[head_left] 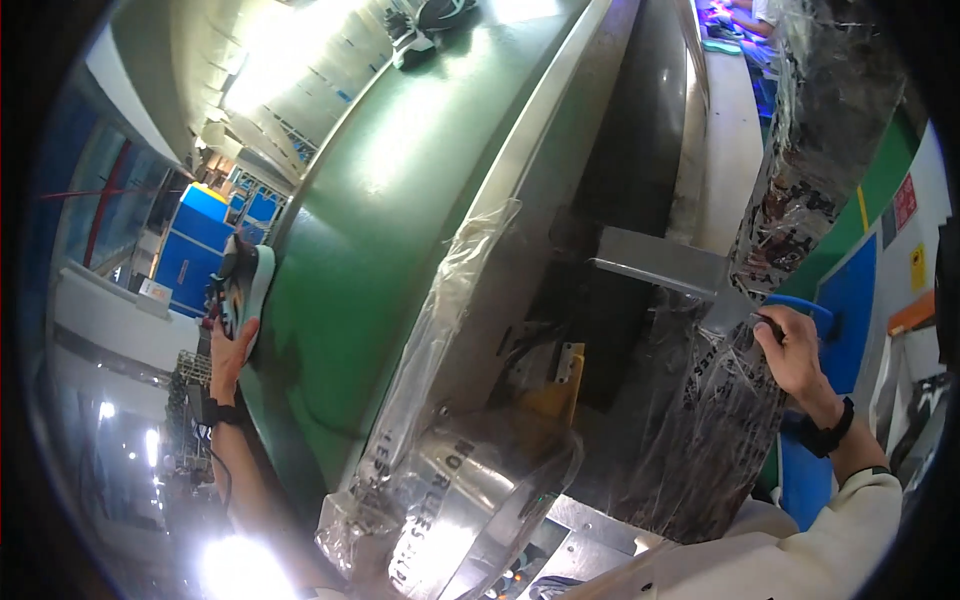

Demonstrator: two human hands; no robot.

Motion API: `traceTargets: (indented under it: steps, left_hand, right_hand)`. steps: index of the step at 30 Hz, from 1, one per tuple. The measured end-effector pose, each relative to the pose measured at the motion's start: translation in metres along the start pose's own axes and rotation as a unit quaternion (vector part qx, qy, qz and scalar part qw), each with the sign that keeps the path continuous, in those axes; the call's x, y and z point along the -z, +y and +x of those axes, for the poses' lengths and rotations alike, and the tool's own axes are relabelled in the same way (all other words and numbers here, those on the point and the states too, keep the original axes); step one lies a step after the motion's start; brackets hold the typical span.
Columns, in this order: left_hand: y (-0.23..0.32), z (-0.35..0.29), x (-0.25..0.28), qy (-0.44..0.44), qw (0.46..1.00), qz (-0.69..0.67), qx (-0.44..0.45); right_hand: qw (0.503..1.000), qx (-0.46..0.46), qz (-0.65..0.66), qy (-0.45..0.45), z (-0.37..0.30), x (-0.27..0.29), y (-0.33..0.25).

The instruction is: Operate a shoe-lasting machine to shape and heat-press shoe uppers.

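At the left edge of the green conveyor belt (350,250), my left hand (232,352) grips a dark sneaker (258,290) with a pale sole. The shoe is tilted on end, its sole toward the belt, and my fingers are partly hidden behind it. My right hand (795,350) is closed at the edge of a plastic-wrapped panel (690,430). A small dark piece shows between its thumb and fingers, too small to make out. Just beside that hand, a grey metal bracket (660,262) juts out over the dark channel.
Other shoes (408,45) lie at the belt's far end. A plastic-wrapped rail (450,270) runs along the belt's right side. A wrapped post (815,150) rises at the right. Blue bins (190,262) stand beyond the belt on the left. At the far right, another person's arm (750,22) shows under purple light.
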State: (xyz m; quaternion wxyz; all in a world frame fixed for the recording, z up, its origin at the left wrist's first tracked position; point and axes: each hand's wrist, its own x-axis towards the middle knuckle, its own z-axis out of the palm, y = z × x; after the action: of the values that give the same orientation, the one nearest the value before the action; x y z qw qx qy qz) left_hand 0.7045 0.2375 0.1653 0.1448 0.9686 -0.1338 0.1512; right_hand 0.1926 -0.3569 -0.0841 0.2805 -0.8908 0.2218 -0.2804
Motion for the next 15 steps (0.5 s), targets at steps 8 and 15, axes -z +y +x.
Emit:
traceTargets:
  steps: [8, 15]
  left_hand:
    - [0.021, -0.021, 0.002, 0.036, 0.997, 0.006, -0.070]
    - [0.189, -0.137, 0.038, 0.076, 0.982, 0.127, -0.118]
  right_hand:
    - [0.999, -0.042, 0.001, -0.003, 0.004, -0.001, -0.003]
    - [0.998, -0.060, -0.001, -0.001, -0.007, 0.011, -0.001]
